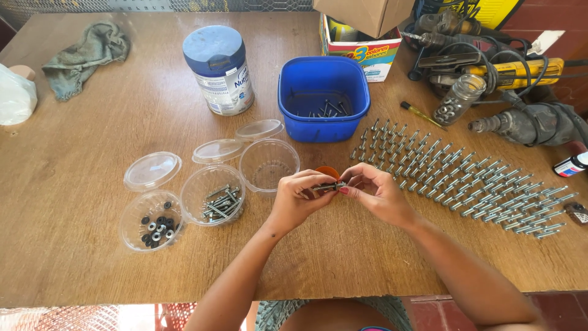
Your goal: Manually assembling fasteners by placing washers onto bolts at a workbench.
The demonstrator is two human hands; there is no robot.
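Note:
Both my hands meet over the middle of the wooden table [92,141]. My left hand [295,201] and my right hand [378,195] pinch a single metal bolt [327,186] between their fingertips, held level. An orange lid [328,172] peeks out just behind the fingers. To the left stand three clear plastic cups: one with bolts [214,196], one with black and silver washers [152,222], one with nothing visible in it [269,164]. Rows of assembled bolts [465,178] lie to the right.
A blue tub [323,98] holds a few bolts behind the hands. A blue-lidded tin [219,68], a grey rag [86,55], a cardboard box [361,37], a glass jar [459,98], a screwdriver [419,113] and power drills [527,122] line the back and right.

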